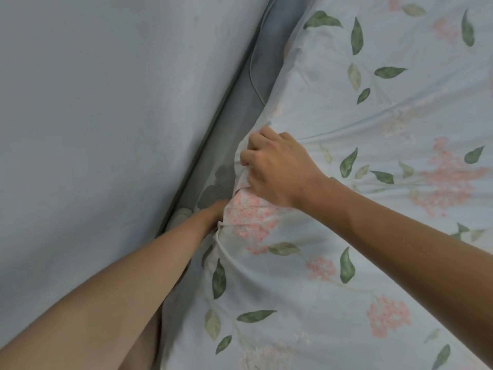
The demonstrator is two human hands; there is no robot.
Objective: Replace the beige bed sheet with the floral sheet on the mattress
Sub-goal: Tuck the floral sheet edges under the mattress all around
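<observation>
Where the bed meets the pale wall (93, 116), the floral sheet (373, 116) lies spread across the mattress, filling the right part of the view with green leaves and pink flower clusters on a light ground. Its edge is gathered into a bunch at the bed's side, with creases running out from that spot over the top surface. The right hand (274, 169) sits on this bunch, its fingers (249, 156) curled tight and gripping a fold of the fabric at the mattress edge. The left hand (216, 208) reaches down just below and beside it, into the gap between bed and wall; most of it is hidden behind the gathered cloth, so I cannot tell whether it is closed on anything. Only the wrist and bare forearm show clearly. A grey strip (240, 108) runs along the gap beside the sheet's edge, and a darker part of it shows right next to the right hand. A small pale rounded object (181, 216) lies low in the gap, touching or just beside the left forearm.
</observation>
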